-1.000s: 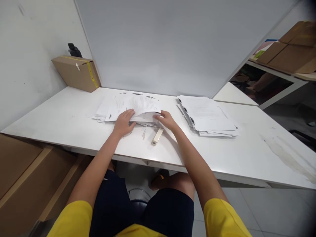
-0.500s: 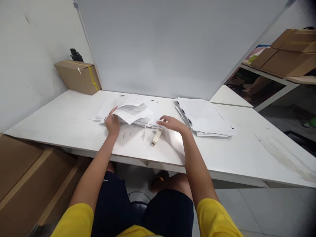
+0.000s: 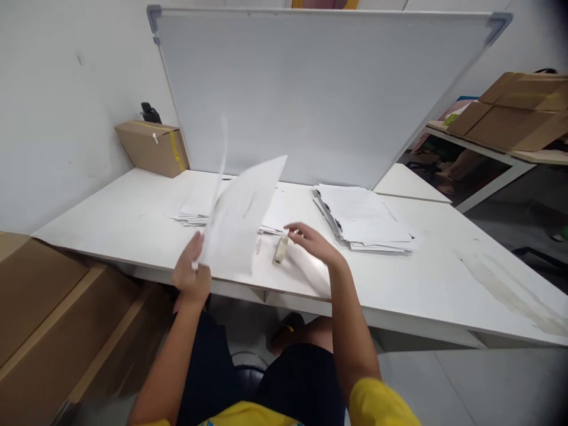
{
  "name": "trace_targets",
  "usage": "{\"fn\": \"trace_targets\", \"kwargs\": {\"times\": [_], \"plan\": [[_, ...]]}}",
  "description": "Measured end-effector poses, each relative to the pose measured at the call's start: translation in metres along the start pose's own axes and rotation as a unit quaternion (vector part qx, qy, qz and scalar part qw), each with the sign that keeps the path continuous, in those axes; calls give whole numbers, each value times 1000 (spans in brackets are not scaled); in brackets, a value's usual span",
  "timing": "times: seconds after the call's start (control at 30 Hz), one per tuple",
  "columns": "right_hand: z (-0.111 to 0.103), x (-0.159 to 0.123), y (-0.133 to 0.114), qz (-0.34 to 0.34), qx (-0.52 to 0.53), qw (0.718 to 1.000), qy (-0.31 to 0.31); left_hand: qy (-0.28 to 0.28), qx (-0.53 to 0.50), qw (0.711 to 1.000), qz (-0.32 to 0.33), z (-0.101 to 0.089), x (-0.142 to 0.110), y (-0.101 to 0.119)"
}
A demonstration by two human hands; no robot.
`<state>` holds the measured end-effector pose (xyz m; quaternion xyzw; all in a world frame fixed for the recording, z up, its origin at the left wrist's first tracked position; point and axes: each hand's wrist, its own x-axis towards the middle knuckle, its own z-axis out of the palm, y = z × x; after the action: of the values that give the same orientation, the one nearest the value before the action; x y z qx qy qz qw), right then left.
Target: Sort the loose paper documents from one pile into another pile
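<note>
Two hands are busy at the near edge of the white surface (image 3: 399,296), and only one of them has anything in it. The left hand (image 3: 191,278) is pinched shut on the lower corner of a few sheets (image 3: 237,219), lifted clear of the surface and tilted up on edge; they blur, so I cannot count them or read the print. The right hand (image 3: 310,241) hovers loosely open, fingers spread and slightly curled, holding nothing, just right of the stapler (image 3: 281,249), which lies on the surface at the near side of the left pile of papers (image 3: 195,210). Whether the fingertips touch the stapler I cannot tell.

To my eye, the step in hand is getting the lifted sheets squared. Held by one corner they flop and fan, so it would go better with a second grip on the opposite edge, tapping the bottom edges level on the surface before anything is fastened. The stapler sits close enough to reach without shifting the body, which helps.

Further right lies a second stack of papers (image 3: 364,216), well apart from the left pile. A whiteboard (image 3: 319,89) leans at the far side, and a cardboard box (image 3: 153,148) sits in the far left corner against the wall.
</note>
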<state>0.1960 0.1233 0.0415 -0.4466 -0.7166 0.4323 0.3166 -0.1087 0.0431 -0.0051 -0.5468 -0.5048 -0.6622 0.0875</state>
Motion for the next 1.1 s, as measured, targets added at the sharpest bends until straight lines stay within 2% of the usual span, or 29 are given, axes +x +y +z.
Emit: {"fn": "trace_targets", "kwargs": {"times": [0.03, 0.07, 0.13, 0.2, 0.27, 0.33, 0.4, 0.5, 0.57, 0.63, 0.77, 0.93, 1.1], "plan": [[12, -26, 0, -19, 102, 994, -21, -29, 19, 996, 87, -16, -14, 9], [27, -53, 1, -23, 210, 976, -56, -67, 24, 984, 162, -31, -26, 16], [58, -104, 6, 3, 369, 927, -64, -112, 23, 965, 237, -56, -48, 26], [84, -142, 12, 39, 448, 892, -38, -163, 28, 945, 282, -73, -65, 29], [102, -160, 15, 79, 472, 878, 3, -222, 41, 921, 318, -84, -77, 26], [112, -164, 17, 121, 464, 876, 49, -280, 49, 895, 344, -89, -87, 21], [119, -160, 22, 166, 432, 882, 90, -321, 54, 873, 362, -90, -94, 16], [126, -152, 31, 202, 345, 902, 163, -344, 68, 862, 367, -87, -103, 12], [126, -151, 35, 202, 286, 911, 220, -356, 90, 865, 343, -84, -106, 11], [121, -152, 35, 192, 243, 916, 255, -377, 119, 872, 290, -82, -105, 8], [101, -155, 25, 152, 166, 940, 256, -416, 155, 875, 191, -75, -91, 1], [80, -174, 10, 154, 95, 941, 284, -472, 160, 837, 224, -65, -67, 3], [53, -232, 19, 150, 51, 919, 361, -545, 85, 793, 258, -75, -83, 21]]}}
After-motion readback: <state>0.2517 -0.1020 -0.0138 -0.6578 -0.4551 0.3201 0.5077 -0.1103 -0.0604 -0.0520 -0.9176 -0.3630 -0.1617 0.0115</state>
